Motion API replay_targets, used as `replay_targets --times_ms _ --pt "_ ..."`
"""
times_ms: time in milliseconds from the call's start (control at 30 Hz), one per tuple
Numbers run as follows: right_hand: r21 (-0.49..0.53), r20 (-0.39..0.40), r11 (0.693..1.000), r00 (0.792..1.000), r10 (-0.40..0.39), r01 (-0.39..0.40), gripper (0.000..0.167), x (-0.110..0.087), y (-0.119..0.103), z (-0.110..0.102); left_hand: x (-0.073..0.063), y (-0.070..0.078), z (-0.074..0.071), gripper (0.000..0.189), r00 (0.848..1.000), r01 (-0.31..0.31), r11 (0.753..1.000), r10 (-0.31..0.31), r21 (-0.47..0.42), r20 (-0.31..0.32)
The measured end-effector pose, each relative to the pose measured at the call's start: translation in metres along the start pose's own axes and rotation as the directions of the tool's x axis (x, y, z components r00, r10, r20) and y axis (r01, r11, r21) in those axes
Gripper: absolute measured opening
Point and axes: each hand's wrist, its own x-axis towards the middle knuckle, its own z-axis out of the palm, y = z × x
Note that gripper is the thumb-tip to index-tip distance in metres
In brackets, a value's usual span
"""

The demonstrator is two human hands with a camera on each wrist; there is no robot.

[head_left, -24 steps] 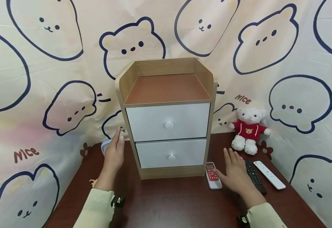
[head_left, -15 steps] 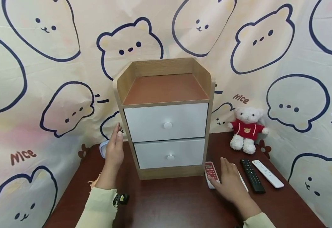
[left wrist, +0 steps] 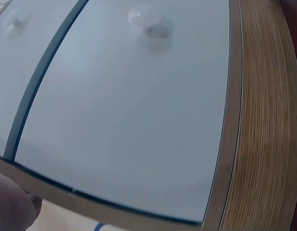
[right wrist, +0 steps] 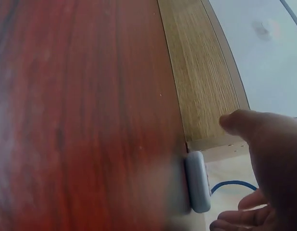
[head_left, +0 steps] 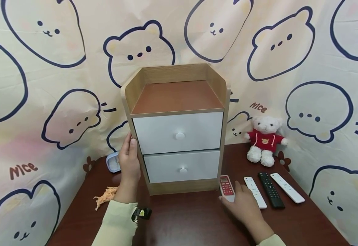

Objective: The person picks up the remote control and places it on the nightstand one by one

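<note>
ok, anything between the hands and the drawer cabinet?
Left hand: nothing visible between it and the cabinet. Right hand: yes, in the head view the red-and-white remote lies on the table by the cabinet's front right corner, between the two. It lies low; higher up, the way looks free.

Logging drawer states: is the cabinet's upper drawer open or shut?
Shut: the upper drawer sits inside the cabinet, with no pulled-out sides showing.

cabinet (head_left: 177,136) – wooden, upright, white drawers (head_left: 160,135) closed | red-white remote (head_left: 227,188) – flat, beside cabinet
</note>
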Motion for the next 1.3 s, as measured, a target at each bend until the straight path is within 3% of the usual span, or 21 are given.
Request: replay_targets --times_ms 233,467,833,1300 --pt "-0.037 0.03 0.999 0.999 0.028 -0.027 0.109 0.002 0.001 0.009 -0.004 -0.003 0.013 0.048 0.994 -0.015 0.998 0.009 -0.055 -0.107" --pt "-0.033 0.058 0.999 0.998 0.029 -0.027 0.092 0.0 -0.002 0.011 -0.007 -0.005 0.018 0.043 0.984 -0.013 0.998 0.002 -0.064 -0.178" --pt "-0.045 0.018 0.999 1.0 0.023 -0.022 0.069 -0.006 0.001 0.014 -0.008 -0.007 0.019 0.043 0.983 -0.006 0.999 -0.004 -0.05 -0.184" --pt "-0.01 -0.027 0.996 0.996 0.083 -0.084 0.048 -0.003 0.003 0.014 -0.007 -0.004 0.02 0.045 0.986 -0.012 0.998 0.002 -0.06 -0.165"
